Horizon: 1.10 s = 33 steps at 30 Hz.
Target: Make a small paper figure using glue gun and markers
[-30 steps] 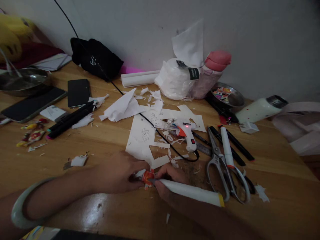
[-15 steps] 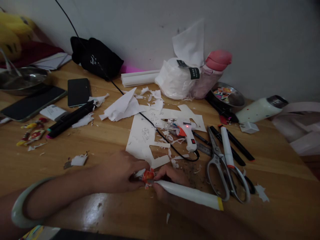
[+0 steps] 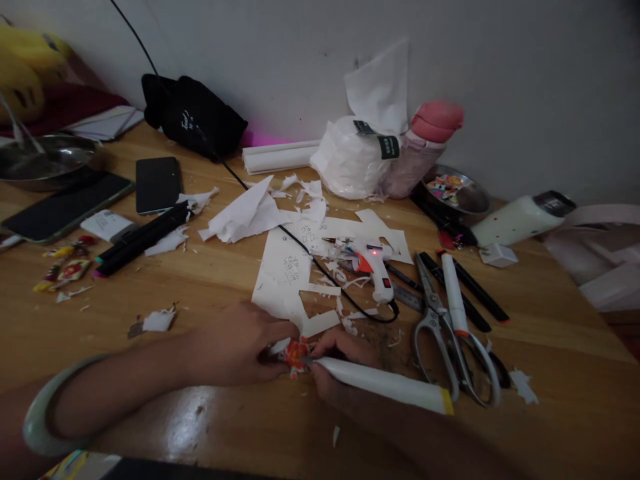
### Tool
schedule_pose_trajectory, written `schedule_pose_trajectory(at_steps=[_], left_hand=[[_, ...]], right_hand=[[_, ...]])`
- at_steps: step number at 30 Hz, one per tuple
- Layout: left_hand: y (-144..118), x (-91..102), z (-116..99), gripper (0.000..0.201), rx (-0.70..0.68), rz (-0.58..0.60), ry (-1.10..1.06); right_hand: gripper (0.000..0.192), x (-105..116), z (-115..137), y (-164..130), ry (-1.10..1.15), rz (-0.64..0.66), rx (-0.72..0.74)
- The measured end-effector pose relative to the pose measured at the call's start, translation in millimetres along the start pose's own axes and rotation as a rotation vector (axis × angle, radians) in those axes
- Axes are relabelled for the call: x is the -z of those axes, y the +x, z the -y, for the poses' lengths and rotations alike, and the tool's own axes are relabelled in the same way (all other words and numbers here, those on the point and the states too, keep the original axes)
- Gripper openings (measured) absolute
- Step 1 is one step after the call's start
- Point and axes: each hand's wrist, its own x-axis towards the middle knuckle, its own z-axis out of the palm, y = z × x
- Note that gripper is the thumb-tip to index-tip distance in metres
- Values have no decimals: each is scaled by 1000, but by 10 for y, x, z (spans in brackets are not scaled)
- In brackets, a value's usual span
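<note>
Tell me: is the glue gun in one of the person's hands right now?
No, the glue gun lies on the paper scraps, apart from both hands; the right hand holds a white tube.

Head-worn view, facing forward and down — close over the table (image 3: 210, 427)

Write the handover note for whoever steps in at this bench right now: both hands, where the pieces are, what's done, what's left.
Left hand: pressed down on the small orange-red paper piece at the front of the wooden table, pinning it.
Right hand: holds the white craft knife, tip against that piece.
Nearby: glue gun with its red light on, lying on the cut white sheet; scissors to the right.
Done: shapes already cut from the white sheet, with scraps around it.
Left: the small piece is under the blade; how far the cut has got is hidden by the fingers.
</note>
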Motion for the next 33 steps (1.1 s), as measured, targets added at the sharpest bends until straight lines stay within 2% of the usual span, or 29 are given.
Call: schedule_pose_trajectory(at_steps=[5,11,24,29,33], left_hand=[[-4,-16,18,14,-3,0,-6],[-3,-20,14,14,-4,-6,-9],[0,29,-17,13,11,24,-19],[-16,26,-21,14,45,34,22],[-17,-11,11,23,40,34,85]], right_hand=[[4,42,-9,-7,2,64,-23],[8,-39,-146,-44,41,-22,3],[3,68,-13,-5,47,85,-81],[5,63,-25,-28,60,56,-91],[9,58,-33,-35,95,8,-103]])
